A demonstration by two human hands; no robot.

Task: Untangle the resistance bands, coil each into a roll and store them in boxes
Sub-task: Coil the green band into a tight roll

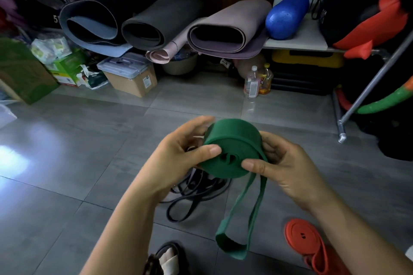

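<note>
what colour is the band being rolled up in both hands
Dark green. The green band, gripped by the left hand and right hand, shows in the head view.

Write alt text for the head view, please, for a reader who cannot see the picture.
The left hand and right hand grip a half-coiled green band above a grey tiled floor, its loose end hanging down. Dark bands lie tangled below it, and an orange band, mostly coiled, lies at lower right. Rolled mats lie at the back.

Left hand [178,154] and right hand [288,169] each grip the green roll [232,138], thumb on its face, fingers curled behind.
</note>
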